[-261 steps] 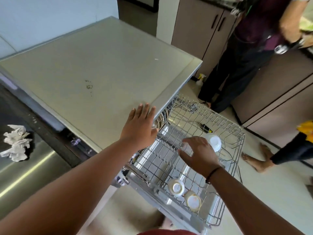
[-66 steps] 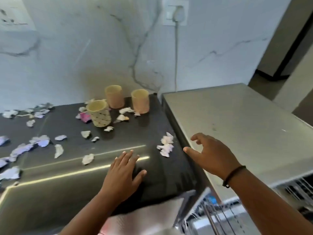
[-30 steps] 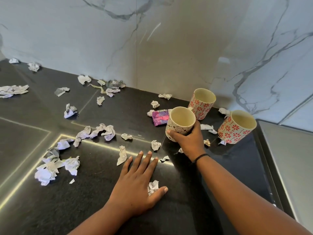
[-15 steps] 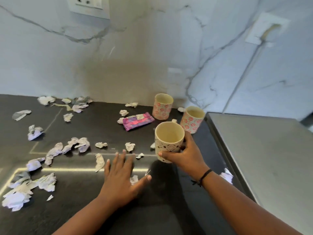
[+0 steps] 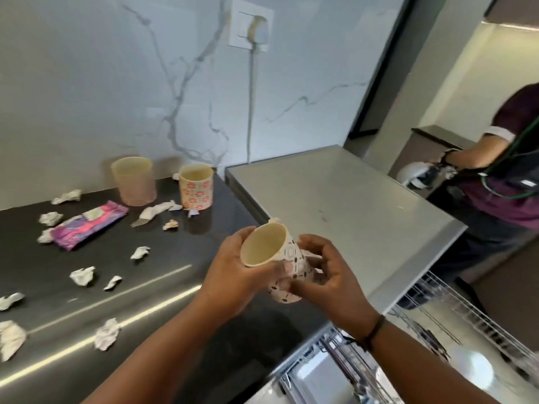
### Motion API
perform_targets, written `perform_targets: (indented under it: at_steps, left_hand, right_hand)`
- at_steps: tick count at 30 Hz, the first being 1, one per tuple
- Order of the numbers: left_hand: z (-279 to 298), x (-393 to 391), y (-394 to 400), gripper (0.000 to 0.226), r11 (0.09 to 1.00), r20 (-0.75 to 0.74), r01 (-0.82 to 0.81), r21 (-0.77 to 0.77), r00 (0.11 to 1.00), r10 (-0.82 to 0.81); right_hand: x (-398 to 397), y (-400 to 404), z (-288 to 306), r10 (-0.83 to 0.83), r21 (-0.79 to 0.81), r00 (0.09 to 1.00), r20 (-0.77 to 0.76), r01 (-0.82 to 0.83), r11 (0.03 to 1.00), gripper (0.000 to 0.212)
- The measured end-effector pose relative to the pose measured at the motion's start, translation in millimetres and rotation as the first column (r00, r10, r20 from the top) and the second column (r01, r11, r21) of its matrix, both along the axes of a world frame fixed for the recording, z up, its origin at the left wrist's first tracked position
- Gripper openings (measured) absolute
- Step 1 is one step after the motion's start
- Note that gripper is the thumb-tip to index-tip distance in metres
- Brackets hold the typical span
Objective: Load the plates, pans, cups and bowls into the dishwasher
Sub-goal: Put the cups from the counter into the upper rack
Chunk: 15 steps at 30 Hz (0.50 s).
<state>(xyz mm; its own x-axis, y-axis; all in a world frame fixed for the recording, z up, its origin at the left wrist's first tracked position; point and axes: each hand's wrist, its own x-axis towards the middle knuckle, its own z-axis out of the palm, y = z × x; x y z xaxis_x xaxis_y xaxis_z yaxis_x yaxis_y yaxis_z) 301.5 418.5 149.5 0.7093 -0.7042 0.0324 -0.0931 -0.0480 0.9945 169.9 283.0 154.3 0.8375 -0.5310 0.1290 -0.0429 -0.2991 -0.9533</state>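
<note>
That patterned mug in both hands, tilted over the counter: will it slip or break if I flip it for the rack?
The mug looks like glazed ceramic, so probably rigid, smooth and chip-prone. The left hand wraps its rim end and the right hand its base end, so it seems secure. Set on its side, its round body would likely roll.

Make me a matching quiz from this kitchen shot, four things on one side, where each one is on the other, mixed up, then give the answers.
Things:
1. dotted cup
2. floral cup
3. purple wrapper
4. plug

Places:
A. in the wall socket
B. lying flat on the dark counter, left of the cups
C. held tilted in the left hand and right hand
D. standing on the counter near the wall

Pairs: 1-C, 2-D, 3-B, 4-A
</note>
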Motion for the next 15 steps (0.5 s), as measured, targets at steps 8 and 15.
perform_targets:
  at_steps: [8, 15]
  left_hand:
    - [2.5, -92.5, -85.0, 0.079, 0.948, -0.362, 0.283, -0.147, 0.876, -0.318]
    - [-10.2, -205.7, -173.0, 0.072, 0.833, -0.167, 0.545, 0.099, 0.834, -0.526]
  right_hand:
    - [-127.1, -49.8, -4.2, -0.022, 0.889, 0.998, 0.057, -0.041, 0.455, 0.071]
    - [-243.0, -110.0, -20.0, -0.214, 0.957, 0.963, 0.166, -0.104, 0.271, 0.063]
